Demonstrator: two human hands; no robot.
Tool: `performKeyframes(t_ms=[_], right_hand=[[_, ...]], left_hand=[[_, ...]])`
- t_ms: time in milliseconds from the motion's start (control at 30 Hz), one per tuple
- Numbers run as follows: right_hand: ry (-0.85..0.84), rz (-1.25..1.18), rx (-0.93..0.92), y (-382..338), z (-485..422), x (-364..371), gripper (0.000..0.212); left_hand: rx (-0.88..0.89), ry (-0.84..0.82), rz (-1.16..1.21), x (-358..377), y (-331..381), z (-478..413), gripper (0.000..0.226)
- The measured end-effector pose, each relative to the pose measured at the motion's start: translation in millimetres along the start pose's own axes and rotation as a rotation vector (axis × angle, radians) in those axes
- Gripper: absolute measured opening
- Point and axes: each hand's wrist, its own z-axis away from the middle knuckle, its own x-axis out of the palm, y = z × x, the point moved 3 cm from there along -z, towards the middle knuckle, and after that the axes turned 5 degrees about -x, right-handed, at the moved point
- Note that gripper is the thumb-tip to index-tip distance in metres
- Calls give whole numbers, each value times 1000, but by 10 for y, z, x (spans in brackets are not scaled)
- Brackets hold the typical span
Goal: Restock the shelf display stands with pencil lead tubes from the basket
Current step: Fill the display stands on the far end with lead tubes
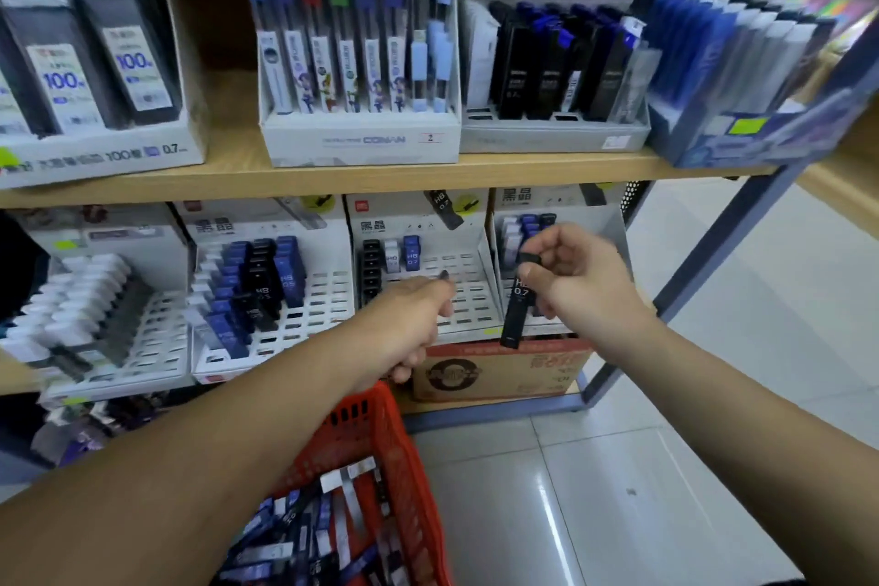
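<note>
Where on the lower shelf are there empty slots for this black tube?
The middle stand is mostly bare right of its black column, beside the left hand. The stand to its left has free slots along its right side. The Conan stand above is packed.

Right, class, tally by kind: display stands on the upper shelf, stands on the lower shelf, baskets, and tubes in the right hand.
Cardboard display stands, upper shelf: 4
White slotted display stands, lower shelf: 4
Red plastic basket: 1
Black pencil lead tube, right hand: 1
Total: 10
</note>
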Motion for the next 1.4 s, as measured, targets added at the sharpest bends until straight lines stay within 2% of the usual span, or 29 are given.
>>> performKeyframes(t_ms=[100, 367, 467, 600, 800, 933, 1033, 1133, 1267, 1400], right_hand=[[141, 30, -3, 158, -36, -391, 19], [342, -11, 22, 467, -377, -844, 20], [310, -78, 63, 636, -585, -765, 22], [291, -45, 43, 800, -765, -655, 24], [219, 91, -64, 876, -876, -623, 41], [94, 230, -161, 771, -897, -587, 45], [24, 319, -210, 770, -911, -516, 37], [23, 362, -214, 766, -924, -436, 28], [-53, 393, -106, 707, -802, -386, 47], [43, 316, -49, 551, -687, -495, 54]], left_hand=[[55, -35, 58, 286, 120, -88, 23], [1, -181, 348, 526, 224, -240, 42], [1, -161, 461, 511, 223, -277, 33], [71, -36, 317, 479, 166, -336, 18], [86, 90, 310, 391, 135, -425, 34], [97, 122, 342, 367, 119, -420, 39], [115, 126, 381, 340, 133, -383, 38], [112, 124, 407, 319, 130, -352, 37], [109, 121, 442, 303, 114, -307, 36], [108, 125, 446, 238, 110, -245, 30]])
